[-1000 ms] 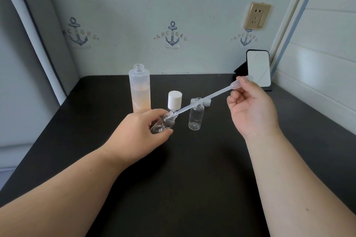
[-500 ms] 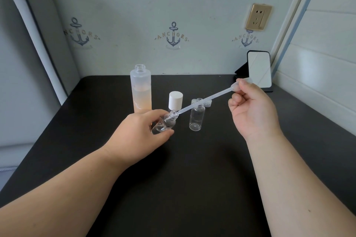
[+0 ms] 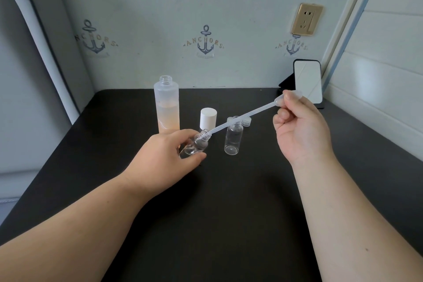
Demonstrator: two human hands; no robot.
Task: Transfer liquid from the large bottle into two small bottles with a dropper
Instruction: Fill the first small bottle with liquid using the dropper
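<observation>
Our left hand (image 3: 167, 155) grips the small clear plastic bottle (image 3: 194, 145) tilted toward the long translucent plastic dropper (image 3: 242, 115), whose bulb our right hand (image 3: 297, 126) pinches, so the tip meets its mouth.

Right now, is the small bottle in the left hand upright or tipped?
Tipped: the small bottle leans in the left hand, neck toward the dropper.
</observation>
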